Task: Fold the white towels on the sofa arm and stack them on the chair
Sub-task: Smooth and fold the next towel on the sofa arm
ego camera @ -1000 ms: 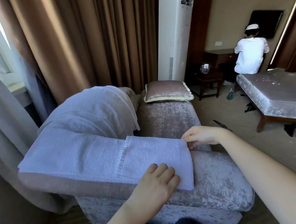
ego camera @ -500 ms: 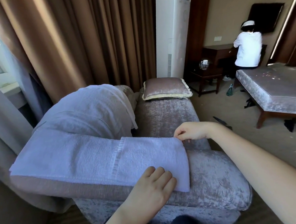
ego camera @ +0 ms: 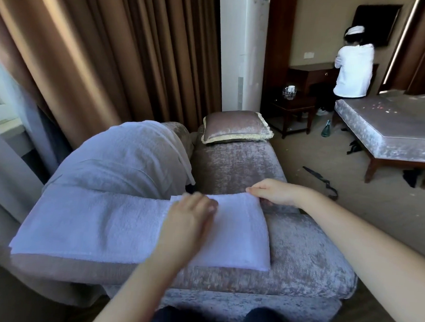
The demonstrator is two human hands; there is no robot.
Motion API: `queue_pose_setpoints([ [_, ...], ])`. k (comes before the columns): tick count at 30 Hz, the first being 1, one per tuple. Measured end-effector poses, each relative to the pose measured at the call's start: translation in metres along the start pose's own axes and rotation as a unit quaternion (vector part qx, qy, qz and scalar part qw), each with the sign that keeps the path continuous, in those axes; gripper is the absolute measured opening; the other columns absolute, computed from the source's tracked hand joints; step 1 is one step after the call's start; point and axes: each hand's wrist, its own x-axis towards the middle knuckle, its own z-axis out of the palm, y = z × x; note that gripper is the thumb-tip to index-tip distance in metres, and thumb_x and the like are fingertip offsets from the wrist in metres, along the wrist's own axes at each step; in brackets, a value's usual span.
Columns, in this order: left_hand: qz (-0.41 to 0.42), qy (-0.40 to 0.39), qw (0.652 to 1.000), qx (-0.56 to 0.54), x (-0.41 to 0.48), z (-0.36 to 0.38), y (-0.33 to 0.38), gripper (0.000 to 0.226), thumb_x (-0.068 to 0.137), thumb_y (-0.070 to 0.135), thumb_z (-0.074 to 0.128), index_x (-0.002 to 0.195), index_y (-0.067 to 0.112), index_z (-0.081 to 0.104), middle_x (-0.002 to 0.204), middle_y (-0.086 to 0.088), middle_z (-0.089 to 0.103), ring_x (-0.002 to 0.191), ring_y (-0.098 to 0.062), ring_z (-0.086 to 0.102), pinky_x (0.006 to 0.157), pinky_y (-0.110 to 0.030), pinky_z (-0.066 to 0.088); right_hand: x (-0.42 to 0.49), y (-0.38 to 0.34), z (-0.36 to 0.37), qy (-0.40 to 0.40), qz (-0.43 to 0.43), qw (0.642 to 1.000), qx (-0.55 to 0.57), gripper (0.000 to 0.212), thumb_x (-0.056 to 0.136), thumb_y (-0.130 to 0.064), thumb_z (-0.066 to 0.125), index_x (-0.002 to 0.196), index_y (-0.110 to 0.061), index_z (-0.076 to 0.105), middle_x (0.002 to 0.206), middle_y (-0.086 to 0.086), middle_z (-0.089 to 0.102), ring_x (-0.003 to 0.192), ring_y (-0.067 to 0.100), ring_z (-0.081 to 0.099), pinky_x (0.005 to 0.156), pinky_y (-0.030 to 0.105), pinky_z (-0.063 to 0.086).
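A white towel (ego camera: 87, 225) lies lengthwise along the grey velvet sofa arm (ego camera: 307, 259), its right end folded back over itself. My left hand (ego camera: 191, 218) rests flat on the folded part, fingers spread toward its far edge. My right hand (ego camera: 274, 191) pinches the far right corner of the fold. A second white towel (ego camera: 122, 161) is draped over the sofa back to the left.
A velvet cushion (ego camera: 235, 127) sits at the far end of the sofa seat (ego camera: 233, 164). Brown curtains (ego camera: 114, 45) hang behind. A person in white (ego camera: 351, 69) stands at a dark desk. A velvet bench (ego camera: 390, 128) is at the right, with a black strap (ego camera: 321, 181) on the carpet.
My left hand has slid from the near edge of the folded part up across it toward the far edge. My right hand stays at the far right corner.
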Motion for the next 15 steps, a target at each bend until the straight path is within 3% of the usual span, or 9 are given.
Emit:
queue_pose_setpoints([
  [1, -0.055, -0.015, 0.998, 0.028, 0.012, -0.002, -0.016, 0.028, 0.095, 0.026, 0.040, 0.102, 0.017, 0.065, 0.092, -0.003, 0.063, 0.079, -0.029, 0.057, 0.065, -0.041, 0.046, 0.000, 0.000, 0.004, 0.017, -0.005, 0.999, 0.028, 0.046, 0.100, -0.046, 0.042, 0.077, -0.007, 0.047, 0.075, 0.010, 0.045, 0.071, 0.024, 0.044, 0.066, 0.031, 0.034],
  [3, -0.167, -0.121, 0.976, 0.074, 0.029, -0.003, -0.044, 0.035, 0.102, 0.030, 0.037, 0.116, 0.015, 0.064, 0.113, -0.004, 0.062, 0.100, -0.031, 0.055, 0.078, -0.041, 0.045, 0.000, 0.000, 0.015, 0.064, -0.018, 0.994, 0.084, 0.056, 0.099, -0.046, 0.043, 0.093, 0.009, 0.056, 0.092, 0.023, 0.060, 0.087, 0.034, 0.058, 0.076, 0.030, 0.041],
  [5, -0.220, -0.221, 0.947, 0.075, 0.038, 0.003, -0.065, 0.037, 0.104, 0.033, 0.034, 0.120, 0.016, 0.063, 0.124, 0.000, 0.058, 0.114, -0.028, 0.049, 0.088, -0.039, 0.042, 0.000, 0.001, 0.023, 0.118, -0.037, 0.983, 0.133, 0.061, 0.097, -0.047, 0.046, 0.109, 0.012, 0.057, 0.105, 0.027, 0.060, 0.100, 0.037, 0.058, 0.080, 0.029, 0.041],
  [7, -0.222, -0.232, 0.946, 0.042, 0.041, 0.009, -0.076, 0.035, 0.104, 0.031, 0.035, 0.107, 0.013, 0.065, 0.114, -0.001, 0.061, 0.112, -0.026, 0.050, 0.088, -0.039, 0.042, -0.001, 0.000, 0.026, 0.153, -0.064, 0.969, 0.183, 0.066, 0.093, -0.050, 0.050, 0.108, 0.015, 0.054, 0.102, 0.030, 0.058, 0.095, 0.042, 0.054, 0.083, 0.036, 0.042],
  [9, -0.235, -0.203, 0.951, 0.003, 0.042, 0.011, -0.083, 0.028, 0.104, 0.030, 0.036, 0.089, 0.018, 0.056, 0.090, 0.001, 0.058, 0.102, -0.026, 0.055, 0.088, -0.041, 0.043, -0.001, 0.003, 0.027, 0.158, -0.062, 0.958, 0.230, 0.072, 0.088, -0.057, 0.053, 0.099, 0.014, 0.053, 0.089, 0.023, 0.056, 0.079, 0.033, 0.054, 0.078, 0.035, 0.044],
  [12, -0.256, -0.214, 0.942, -0.031, 0.045, 0.012, -0.089, 0.026, 0.105, 0.033, 0.036, 0.088, 0.021, 0.051, 0.085, 0.001, 0.058, 0.095, -0.025, 0.059, 0.081, -0.034, 0.041, 0.001, 0.004, 0.033, 0.146, -0.037, 0.977, 0.152, 0.045, 0.098, -0.039, 0.050, 0.074, -0.001, 0.050, 0.067, 0.005, 0.046, 0.057, 0.007, 0.044, 0.056, 0.020, 0.034],
  [15, -0.257, -0.253, 0.932, -0.035, 0.046, 0.015, -0.091, 0.034, 0.104, 0.035, 0.039, 0.104, 0.011, 0.063, 0.100, -0.006, 0.066, 0.101, -0.024, 0.060, 0.079, -0.030, 0.040, 0.003, 0.012, 0.039, 0.149, -0.014, 0.988, 0.024, 0.026, 0.101, -0.029, 0.047, 0.079, -0.018, 0.056, 0.074, -0.006, 0.059, 0.067, 0.005, 0.053, 0.063, 0.024, 0.038],
])
